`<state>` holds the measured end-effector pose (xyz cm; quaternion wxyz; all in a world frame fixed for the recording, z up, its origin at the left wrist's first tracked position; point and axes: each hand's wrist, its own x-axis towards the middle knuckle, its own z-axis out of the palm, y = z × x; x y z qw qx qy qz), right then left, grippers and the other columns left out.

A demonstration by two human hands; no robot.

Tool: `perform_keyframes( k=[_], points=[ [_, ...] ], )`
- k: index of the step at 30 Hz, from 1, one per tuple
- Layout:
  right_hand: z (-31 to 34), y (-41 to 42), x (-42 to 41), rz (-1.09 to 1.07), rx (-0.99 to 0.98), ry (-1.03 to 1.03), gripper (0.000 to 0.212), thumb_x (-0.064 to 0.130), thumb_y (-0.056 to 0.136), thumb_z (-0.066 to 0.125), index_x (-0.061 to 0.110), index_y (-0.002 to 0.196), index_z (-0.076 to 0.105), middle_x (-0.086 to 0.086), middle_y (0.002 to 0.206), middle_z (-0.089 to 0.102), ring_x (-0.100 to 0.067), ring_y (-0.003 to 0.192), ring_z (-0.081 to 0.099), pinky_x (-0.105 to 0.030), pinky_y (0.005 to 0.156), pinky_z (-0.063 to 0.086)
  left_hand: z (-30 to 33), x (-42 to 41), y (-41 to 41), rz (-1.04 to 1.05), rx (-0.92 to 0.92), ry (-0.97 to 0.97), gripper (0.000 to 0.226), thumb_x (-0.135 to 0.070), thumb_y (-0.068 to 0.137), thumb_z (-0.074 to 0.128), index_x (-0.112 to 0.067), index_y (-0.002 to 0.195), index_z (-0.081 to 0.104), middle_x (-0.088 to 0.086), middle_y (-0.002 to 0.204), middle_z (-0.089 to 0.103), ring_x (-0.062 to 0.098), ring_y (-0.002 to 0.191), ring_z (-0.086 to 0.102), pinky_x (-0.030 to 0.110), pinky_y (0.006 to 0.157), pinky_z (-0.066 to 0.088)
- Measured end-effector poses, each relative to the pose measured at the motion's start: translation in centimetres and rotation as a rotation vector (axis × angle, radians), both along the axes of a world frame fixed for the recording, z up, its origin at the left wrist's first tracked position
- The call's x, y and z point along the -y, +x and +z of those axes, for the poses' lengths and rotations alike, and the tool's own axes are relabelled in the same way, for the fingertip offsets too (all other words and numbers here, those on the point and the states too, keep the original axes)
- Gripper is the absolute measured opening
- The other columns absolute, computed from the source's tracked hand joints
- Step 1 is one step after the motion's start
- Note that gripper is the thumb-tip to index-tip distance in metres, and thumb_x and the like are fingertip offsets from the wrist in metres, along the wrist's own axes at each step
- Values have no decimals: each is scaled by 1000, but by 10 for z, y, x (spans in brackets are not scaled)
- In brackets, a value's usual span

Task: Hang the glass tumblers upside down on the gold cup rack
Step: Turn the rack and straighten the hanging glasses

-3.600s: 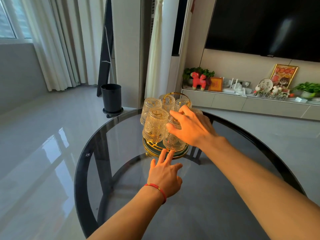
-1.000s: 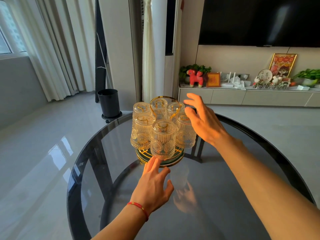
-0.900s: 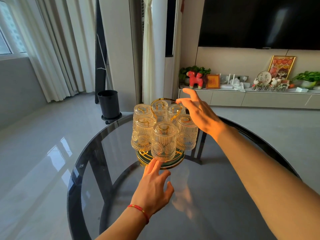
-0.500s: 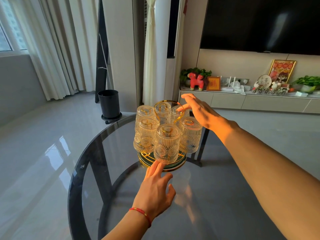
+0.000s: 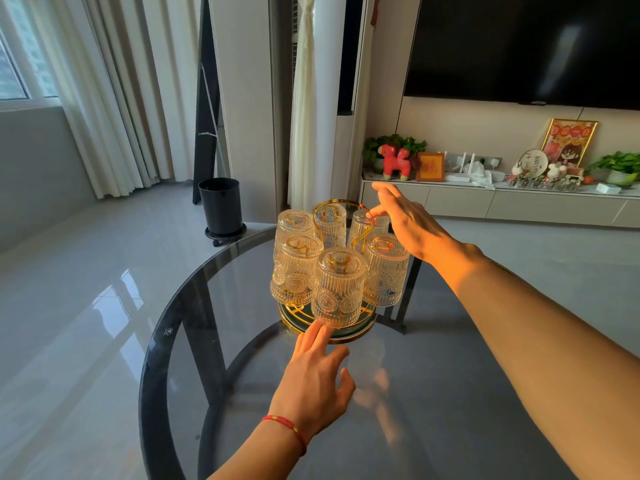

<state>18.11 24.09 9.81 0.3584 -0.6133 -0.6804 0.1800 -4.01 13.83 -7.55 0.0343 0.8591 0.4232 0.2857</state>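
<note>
The gold cup rack (image 5: 356,335) stands on a round dark glass table (image 5: 433,393). Several ribbed glass tumblers hang upside down on it: one at the front (image 5: 337,285), one at the left (image 5: 296,271), one at the right (image 5: 386,271), and more behind them. A gold loop handle (image 5: 332,201) rises from the rack's middle. My right hand (image 5: 405,223) reaches over the right tumbler, its thumb touching the right side of the loop, its fingers fairly straight. My left hand (image 5: 318,375) lies flat on the table, fingertips against the rack's base rim.
A black bin (image 5: 220,206) stands on the floor beyond the table's far left edge. A low TV cabinet (image 5: 519,202) with ornaments and plants runs along the far wall under a dark screen (image 5: 519,46). Curtains hang at the left.
My right hand has moved from beside the right tumbler up to the gold loop handle. My left hand has stayed at the rack's base.
</note>
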Motion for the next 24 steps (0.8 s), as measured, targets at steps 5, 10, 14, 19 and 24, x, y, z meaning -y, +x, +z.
perform_keyframes(
  k=[5,10,14,19,24],
  points=[
    [1,-3,-2,5,6,-8,71,70,97,8,36,156,27,-4,138,68,-34,142,46,-38,98,26,1,0,0,0,-17,-6,34,-43,89,51,-25,110,70,0,134,48,22,131,38,41,102,51],
    [3,0,-2,-10,21,-32,70,69,98,7,31,151,34,-2,137,69,-34,140,48,-41,96,27,0,0,0,0,-5,6,31,-42,88,53,-25,107,71,-1,135,48,22,131,39,40,99,53],
    [7,-2,-3,-14,-9,-48,76,69,97,10,26,144,51,-5,135,70,-31,138,49,-47,103,35,0,0,0,8,-13,7,31,-42,88,53,-25,107,71,0,136,48,23,132,38,40,101,51],
    [21,-23,-11,-3,-96,-9,77,71,96,17,23,133,66,-4,131,72,-14,118,56,-30,90,36,1,1,0,3,-7,6,29,-41,87,55,-25,105,71,1,138,48,24,134,38,42,101,52],
    [38,-56,-31,116,-11,-183,93,79,90,13,16,132,66,-10,137,67,-22,128,59,-50,117,32,2,2,0,17,-16,12,28,-41,87,55,-26,106,70,0,139,47,24,135,37,41,103,49]
  ],
)
